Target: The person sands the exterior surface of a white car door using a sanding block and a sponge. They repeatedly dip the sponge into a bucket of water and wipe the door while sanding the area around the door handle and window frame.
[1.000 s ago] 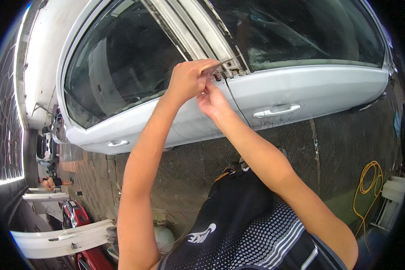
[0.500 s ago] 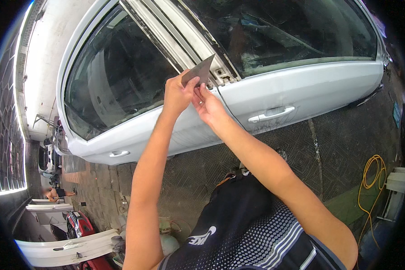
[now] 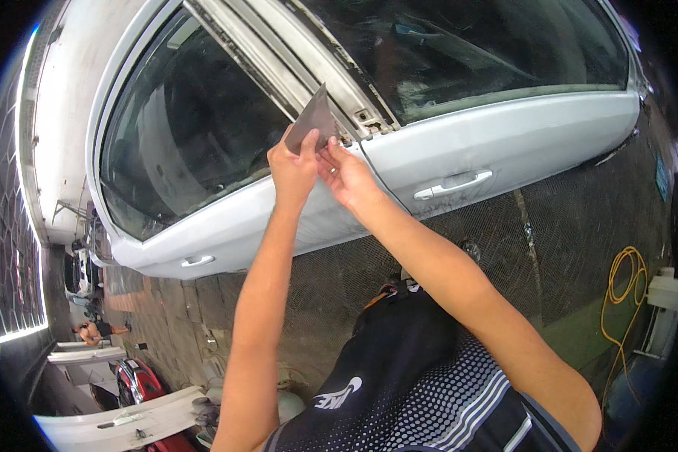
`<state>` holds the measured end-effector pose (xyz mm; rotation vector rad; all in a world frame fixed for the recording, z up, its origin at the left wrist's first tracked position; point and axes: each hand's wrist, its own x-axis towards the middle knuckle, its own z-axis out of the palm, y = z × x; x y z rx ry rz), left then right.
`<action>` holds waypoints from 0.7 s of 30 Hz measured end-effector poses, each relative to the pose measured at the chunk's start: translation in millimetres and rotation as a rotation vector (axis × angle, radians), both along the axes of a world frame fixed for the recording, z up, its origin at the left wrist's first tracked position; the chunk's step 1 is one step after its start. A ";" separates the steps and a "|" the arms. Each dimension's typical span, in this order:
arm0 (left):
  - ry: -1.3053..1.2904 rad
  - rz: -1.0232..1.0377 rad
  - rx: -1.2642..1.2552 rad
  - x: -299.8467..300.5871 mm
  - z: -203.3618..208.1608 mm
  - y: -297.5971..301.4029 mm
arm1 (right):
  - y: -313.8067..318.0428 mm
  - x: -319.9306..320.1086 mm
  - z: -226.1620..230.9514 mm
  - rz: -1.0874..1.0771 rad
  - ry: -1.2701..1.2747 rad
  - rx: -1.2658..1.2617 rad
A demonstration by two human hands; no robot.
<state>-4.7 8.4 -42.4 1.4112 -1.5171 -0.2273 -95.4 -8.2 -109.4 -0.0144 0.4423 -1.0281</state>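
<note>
A thin, dark grey sheet, apparently sandpaper point(image 3: 314, 120), stands tilted in front of the pillar between the car doors. Its left and lower part is gripped in my left hand point(image 3: 292, 167), with the thumb lying over its face. My right hand point(image 3: 345, 175) is closed at the sheet's lower right corner, thumb and fingertips against the edge. A ring shows on one finger. Just behind both hands is the pale silver car door point(image 3: 444, 154) with a white handle point(image 3: 453, 187), and dusty dark smudges mark its surface around the handle.
To the left is a second door with a dark window point(image 3: 196, 128) and a handle point(image 3: 197, 261). A coiled yellow hose point(image 3: 624, 279) hangs at the right. Loose white body panels point(image 3: 120, 416) and a red vehicle point(image 3: 137, 380) lie lower left. Another person point(image 3: 94, 331) is farther off.
Both hands stay together at the sheet. The sheet has shifted slightly left and turned more upright, showing more of its face. The view has moved a little.
</note>
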 end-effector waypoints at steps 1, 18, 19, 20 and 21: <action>-0.018 -0.008 0.029 3.4 4.7 0.2 | -1.5 -3.6 -0.3 0.007 -0.014 -0.034; 0.008 0.105 -0.029 -4.2 -7.3 15.8 | 12.0 -1.4 23.9 0.018 0.240 0.070; -0.022 0.082 -0.037 -4.8 -7.3 16.5 | 11.4 -2.8 25.6 0.022 0.252 0.075; -0.052 0.059 -0.046 -5.2 -7.2 17.6 | 11.3 -6.2 26.7 0.025 0.264 0.080; -0.062 0.065 -0.035 -7.0 -5.2 18.8 | 9.9 -8.9 25.1 0.025 0.274 0.084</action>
